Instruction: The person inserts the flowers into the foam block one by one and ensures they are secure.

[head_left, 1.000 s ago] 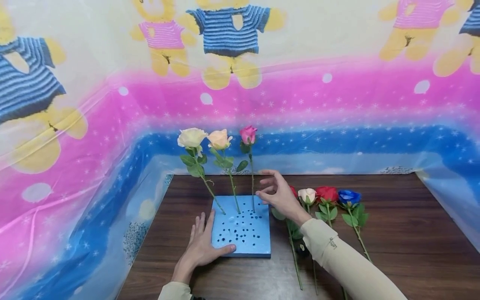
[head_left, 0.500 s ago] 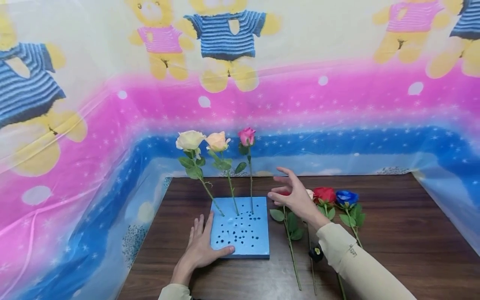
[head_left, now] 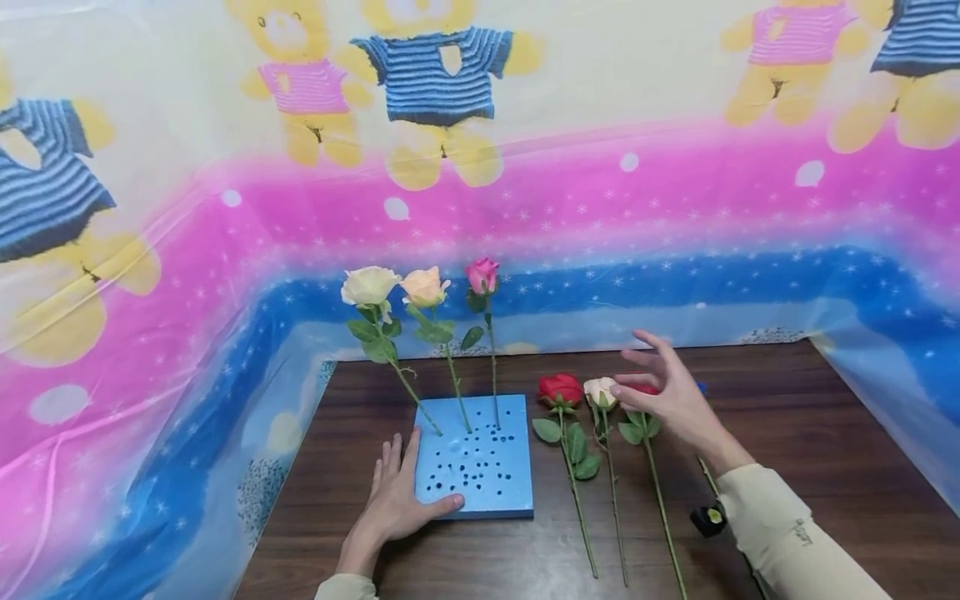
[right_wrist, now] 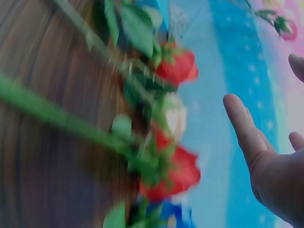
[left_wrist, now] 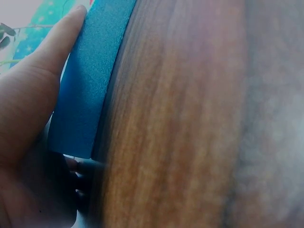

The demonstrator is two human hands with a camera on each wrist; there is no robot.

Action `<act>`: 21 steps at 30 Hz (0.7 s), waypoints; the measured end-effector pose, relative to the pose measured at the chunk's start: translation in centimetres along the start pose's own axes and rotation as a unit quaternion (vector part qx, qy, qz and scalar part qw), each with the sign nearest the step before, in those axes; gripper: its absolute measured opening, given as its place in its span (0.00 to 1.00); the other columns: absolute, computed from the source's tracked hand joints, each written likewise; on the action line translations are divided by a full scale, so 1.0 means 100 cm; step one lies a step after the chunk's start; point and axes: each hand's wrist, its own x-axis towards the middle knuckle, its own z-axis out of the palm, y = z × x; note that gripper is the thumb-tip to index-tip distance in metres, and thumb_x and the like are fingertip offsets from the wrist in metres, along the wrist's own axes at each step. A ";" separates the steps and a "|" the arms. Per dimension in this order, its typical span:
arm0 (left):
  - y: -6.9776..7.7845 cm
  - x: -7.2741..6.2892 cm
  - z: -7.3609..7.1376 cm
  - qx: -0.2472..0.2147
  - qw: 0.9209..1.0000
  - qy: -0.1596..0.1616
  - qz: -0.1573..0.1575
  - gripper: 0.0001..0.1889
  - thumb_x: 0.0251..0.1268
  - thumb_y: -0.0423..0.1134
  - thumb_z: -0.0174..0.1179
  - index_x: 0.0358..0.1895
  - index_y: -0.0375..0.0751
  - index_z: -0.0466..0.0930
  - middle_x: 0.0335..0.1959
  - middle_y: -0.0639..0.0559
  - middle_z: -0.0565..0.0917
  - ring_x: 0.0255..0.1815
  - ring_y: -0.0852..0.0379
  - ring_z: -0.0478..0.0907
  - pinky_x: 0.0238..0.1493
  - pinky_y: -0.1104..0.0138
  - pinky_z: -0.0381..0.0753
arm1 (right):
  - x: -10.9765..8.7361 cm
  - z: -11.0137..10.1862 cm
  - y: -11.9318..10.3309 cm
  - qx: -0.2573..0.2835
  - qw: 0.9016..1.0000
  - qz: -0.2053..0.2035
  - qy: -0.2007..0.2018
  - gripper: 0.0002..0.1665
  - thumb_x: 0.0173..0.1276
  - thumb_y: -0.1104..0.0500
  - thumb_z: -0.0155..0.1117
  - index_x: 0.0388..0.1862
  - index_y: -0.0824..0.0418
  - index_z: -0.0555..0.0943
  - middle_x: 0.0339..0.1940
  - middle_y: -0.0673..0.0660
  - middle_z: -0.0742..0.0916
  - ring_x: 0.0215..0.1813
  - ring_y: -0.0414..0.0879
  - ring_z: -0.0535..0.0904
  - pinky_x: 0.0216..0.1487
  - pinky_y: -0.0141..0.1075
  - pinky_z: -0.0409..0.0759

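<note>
My left hand (head_left: 401, 487) rests against the left side of a blue foam block (head_left: 517, 492) full of holes, its fingers straight and its thumb on the block's front corner. The left wrist view has the thumb (left_wrist: 52, 52) lying along the block's edge. A white rose (head_left: 370, 286), a peach rose (head_left: 425, 287) and a pink rose (head_left: 482, 274) stand in the block. My right hand (head_left: 678, 404), holding nothing, hovers with parted fingers over the right-hand flowers. It partly hides a red rose (right_wrist: 178, 173) and nearly covers a blue rose (right_wrist: 173, 211).
Another red rose (head_left: 560, 390) and a cream rose (head_left: 601, 392) lie on the brown wooden table (head_left: 840, 467) between block and right hand, stems toward the front. A patterned cloth (head_left: 570, 200) with bears hangs behind and at the sides.
My right hand has moved right, from beside the pink rose's stem to over the lying red and blue roses. The left hand stays at the block. The head view has shifted slightly.
</note>
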 end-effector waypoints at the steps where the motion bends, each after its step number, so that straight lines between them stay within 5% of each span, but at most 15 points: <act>1: 0.000 0.001 0.001 0.000 1.000 -0.001 -0.001 0.73 0.60 0.75 0.76 0.95 0.48 0.35 0.92 0.27 0.35 0.93 0.28 0.28 0.89 0.33 0.32 | -0.005 -0.008 0.001 -0.005 1.000 -0.001 0.005 0.60 0.77 0.59 0.79 0.95 0.45 0.51 0.88 0.68 0.69 0.73 0.66 0.82 0.56 0.52 0.93; 8: 0.000 0.001 0.001 -0.005 1.000 0.002 0.001 0.74 0.60 0.74 0.77 0.95 0.47 0.36 0.92 0.26 0.35 0.92 0.27 0.27 0.89 0.32 0.31 | -0.034 -0.057 0.007 -0.024 0.999 -0.012 0.039 0.57 0.80 0.63 0.74 0.95 0.47 0.50 0.85 0.78 0.67 0.67 0.46 0.87 0.53 0.46 0.94; 21: 0.000 0.002 0.001 0.002 1.000 -0.005 -0.002 0.73 0.60 0.74 0.76 0.95 0.47 0.35 0.92 0.27 0.34 0.92 0.27 0.27 0.89 0.32 0.31 | -0.073 -0.103 0.017 -0.002 0.997 0.022 0.076 0.54 0.81 0.63 0.73 0.94 0.46 0.52 0.75 0.53 0.79 0.63 0.39 0.89 0.51 0.48 0.95</act>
